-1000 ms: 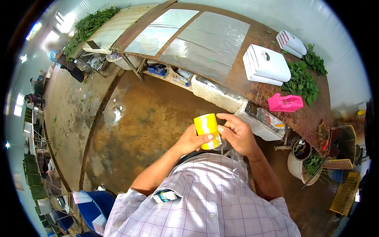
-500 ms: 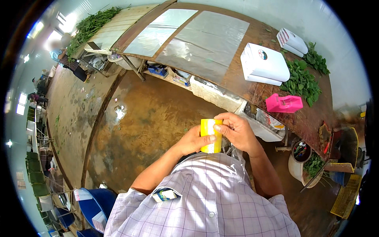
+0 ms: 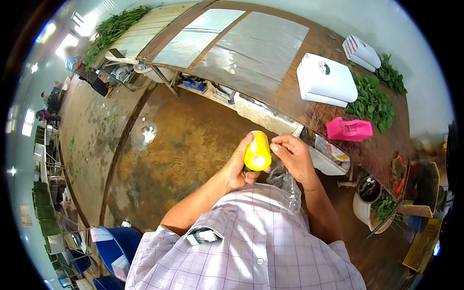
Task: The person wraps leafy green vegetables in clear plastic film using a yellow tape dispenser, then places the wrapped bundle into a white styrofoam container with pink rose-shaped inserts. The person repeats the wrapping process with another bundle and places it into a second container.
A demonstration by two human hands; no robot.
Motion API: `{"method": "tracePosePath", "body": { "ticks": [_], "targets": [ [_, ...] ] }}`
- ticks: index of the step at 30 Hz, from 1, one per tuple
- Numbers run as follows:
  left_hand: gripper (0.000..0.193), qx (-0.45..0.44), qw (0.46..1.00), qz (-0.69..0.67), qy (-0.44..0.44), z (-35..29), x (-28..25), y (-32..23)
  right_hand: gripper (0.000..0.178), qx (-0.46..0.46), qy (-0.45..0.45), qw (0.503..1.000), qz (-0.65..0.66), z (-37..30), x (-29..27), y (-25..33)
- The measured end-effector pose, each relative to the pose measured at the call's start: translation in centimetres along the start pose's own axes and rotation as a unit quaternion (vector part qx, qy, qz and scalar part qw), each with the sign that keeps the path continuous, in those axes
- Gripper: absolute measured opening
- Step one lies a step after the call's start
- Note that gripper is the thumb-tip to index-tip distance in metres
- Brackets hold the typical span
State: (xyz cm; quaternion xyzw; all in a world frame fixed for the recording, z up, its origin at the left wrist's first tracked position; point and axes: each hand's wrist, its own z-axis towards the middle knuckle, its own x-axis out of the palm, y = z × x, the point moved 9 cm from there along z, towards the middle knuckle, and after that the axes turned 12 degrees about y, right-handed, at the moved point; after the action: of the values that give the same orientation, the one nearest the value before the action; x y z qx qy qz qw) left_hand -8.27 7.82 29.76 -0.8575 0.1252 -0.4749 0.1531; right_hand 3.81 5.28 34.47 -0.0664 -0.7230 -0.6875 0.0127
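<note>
**Yellow roll in my left hand, right fingertips just beside it**

I'm holding the yellow roll (image 3: 257,151) in front of my belly, above the wet brown floor (image 3: 179,145). It's tilting, with one end and its pale round centre facing up at me. My left hand (image 3: 237,166) is clamping it from the left side, thumb running up along it, fingers curling underneath. My right hand (image 3: 294,157) is hovering just right of the roll, thumb and forefinger bending close together; can't tell whether they're pinching anything. Crumpled clear plastic (image 3: 285,182) is hanging below that hand, by my shirt (image 3: 232,232). A small packet (image 3: 202,237) is poking out of the chest pocket.

Further out: the brown table (image 3: 308,110) is standing ahead. A pink plastic holder (image 3: 349,131) is sitting near its front edge, to the right. Behind it, a white folded stack (image 3: 326,79) is lying beside green leaves (image 3: 374,104). A large clear sheet (image 3: 251,53) is covering the middle. White foam boxes (image 3: 261,113) are standing under the front edge. A blue tub (image 3: 126,241) is showing at lower left.
</note>
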Motion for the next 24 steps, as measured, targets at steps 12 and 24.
{"method": "tracePosePath", "body": {
  "ticks": [12,24],
  "targets": [
    [0.055,0.123,0.983,0.100,-0.091,-1.7,-1.8,-2.5,0.035,-0.143,-0.041,0.911,-0.384,-1.2,4.1,4.4],
    [0.057,0.112,0.988,0.098,-0.050,-2.5,-2.1,-2.0,0.032,-0.213,-0.028,0.880,-0.422,-2.1,5.4,5.5]
  ]
}}
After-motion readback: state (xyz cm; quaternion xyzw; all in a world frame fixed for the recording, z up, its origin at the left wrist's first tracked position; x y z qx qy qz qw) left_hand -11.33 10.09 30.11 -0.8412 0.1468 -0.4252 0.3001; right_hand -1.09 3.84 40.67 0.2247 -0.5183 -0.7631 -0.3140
